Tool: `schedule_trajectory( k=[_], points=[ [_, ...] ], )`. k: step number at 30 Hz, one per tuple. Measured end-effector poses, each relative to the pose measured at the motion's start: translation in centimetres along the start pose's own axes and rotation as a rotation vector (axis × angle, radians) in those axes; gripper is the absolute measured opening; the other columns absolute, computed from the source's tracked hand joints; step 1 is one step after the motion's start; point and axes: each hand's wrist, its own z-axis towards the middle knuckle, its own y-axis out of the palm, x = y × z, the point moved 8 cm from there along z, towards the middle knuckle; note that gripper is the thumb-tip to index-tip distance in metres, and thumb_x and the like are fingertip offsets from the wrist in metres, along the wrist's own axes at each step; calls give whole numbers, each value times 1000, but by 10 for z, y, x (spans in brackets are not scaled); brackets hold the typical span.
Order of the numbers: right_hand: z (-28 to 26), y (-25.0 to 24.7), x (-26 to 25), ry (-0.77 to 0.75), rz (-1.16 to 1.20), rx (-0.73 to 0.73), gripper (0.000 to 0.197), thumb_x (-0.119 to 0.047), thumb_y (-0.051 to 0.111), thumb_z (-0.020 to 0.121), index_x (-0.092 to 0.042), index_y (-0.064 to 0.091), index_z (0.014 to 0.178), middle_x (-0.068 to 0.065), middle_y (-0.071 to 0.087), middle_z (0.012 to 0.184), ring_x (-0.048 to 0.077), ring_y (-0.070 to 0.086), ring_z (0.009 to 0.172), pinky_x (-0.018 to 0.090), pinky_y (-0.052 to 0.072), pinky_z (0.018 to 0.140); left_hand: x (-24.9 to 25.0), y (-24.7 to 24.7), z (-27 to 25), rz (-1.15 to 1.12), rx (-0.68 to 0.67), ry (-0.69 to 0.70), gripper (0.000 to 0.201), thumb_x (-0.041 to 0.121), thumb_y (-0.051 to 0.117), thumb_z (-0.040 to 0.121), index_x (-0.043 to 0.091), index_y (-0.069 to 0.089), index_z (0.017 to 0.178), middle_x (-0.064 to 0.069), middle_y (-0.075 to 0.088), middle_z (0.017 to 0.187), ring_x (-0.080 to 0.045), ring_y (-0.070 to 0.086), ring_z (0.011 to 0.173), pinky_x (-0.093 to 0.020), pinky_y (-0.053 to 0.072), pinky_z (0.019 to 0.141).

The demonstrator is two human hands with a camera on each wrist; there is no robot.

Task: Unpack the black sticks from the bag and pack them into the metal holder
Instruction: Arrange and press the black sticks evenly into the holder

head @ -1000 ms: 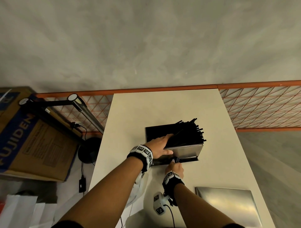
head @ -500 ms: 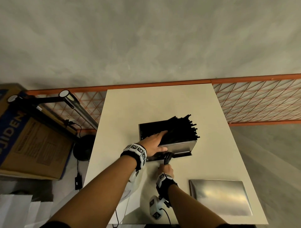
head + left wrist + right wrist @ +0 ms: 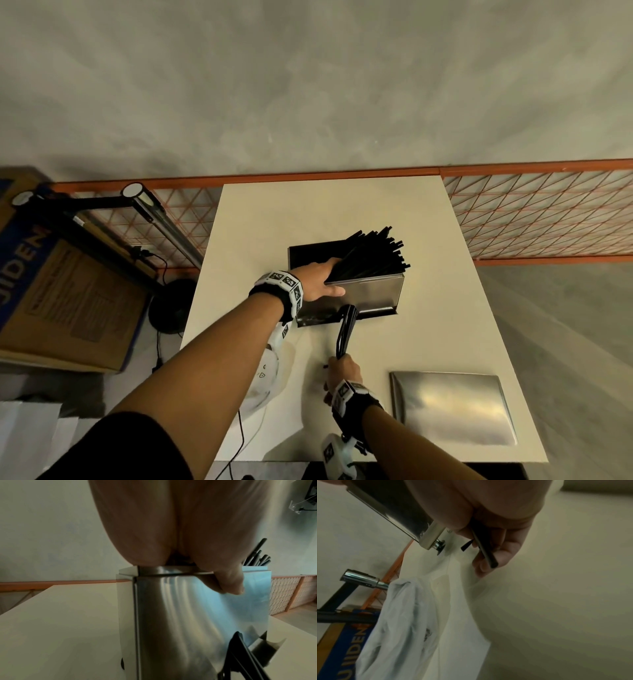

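Observation:
The metal holder (image 3: 364,295) stands mid-table with several black sticks (image 3: 375,255) leaning to the right inside it. My left hand (image 3: 327,278) grips its near wall, fingers inside against the sticks and thumb (image 3: 231,585) on the shiny front of the holder (image 3: 197,615). My right hand (image 3: 342,366), just in front of the holder, grips a small bundle of black sticks (image 3: 346,327) that points up toward the holder's foot. In the right wrist view the fingers (image 3: 501,555) curl round a black stick (image 3: 485,550). The white bag (image 3: 270,375) lies under my left forearm.
A flat metal plate (image 3: 452,407) lies near the table's (image 3: 342,205) front right corner. Off the left edge are a black lamp arm (image 3: 150,212) and a cardboard box (image 3: 61,291). Orange mesh fencing (image 3: 548,219) runs behind and to the right.
My right hand has drawn back from the holder's foot toward me, and more of its stick bundle now shows. My left hand has kept its hold on the holder.

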Motion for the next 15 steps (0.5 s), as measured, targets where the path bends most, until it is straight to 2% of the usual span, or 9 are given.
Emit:
schedule_trajectory(
  k=[1,3,5,6,9,12,15],
  points=[
    [4,8,4,5,14,-18,30,-35,41,72,-14,57,88,16,70,91,41,69,80,53,59,73,-1,0,1,-1,2,-4,78,52,62,96,24,23,157,-11,65,130,-29,66,111,-33,51,86],
    [-30,14,-1,22,45,-73,34,-33,41,74,-11,61,89,15,71,89,38,69,77,49,60,71,-2,-1,2,0,13,-6,78,52,62,96,25,23,157,-11,65,131,-30,66,112,-34,51,89],
    [-67,16,0,54,94,-119,26,-28,42,86,-8,59,86,14,69,85,33,66,67,36,57,60,-1,0,2,-4,32,-2,77,50,63,97,24,23,157,-12,64,133,-31,65,115,-32,47,87],
    [-79,16,2,72,114,-144,24,-26,42,90,-8,57,82,14,68,83,31,63,62,32,53,53,1,0,1,-7,39,7,77,49,63,97,23,23,157,-12,62,135,-31,64,117,-31,46,88],
    [-99,9,15,139,77,-233,29,-27,41,91,-6,59,83,20,71,83,32,62,55,34,53,50,3,9,-2,-21,40,29,77,46,64,97,22,24,158,-10,58,142,-30,61,123,-31,47,94],
    [-105,-3,23,121,-33,-360,30,-26,40,99,-8,57,82,15,69,69,28,63,49,37,58,52,6,22,-7,-27,52,61,78,44,66,96,23,25,158,-7,51,150,-28,57,130,-39,48,104],
    [-109,-11,29,144,-18,-454,35,-30,40,101,-2,57,89,18,66,56,28,62,41,31,53,44,6,33,-12,-27,92,68,80,46,67,94,25,24,158,-4,46,155,-27,54,133,-43,46,109]
  ],
)
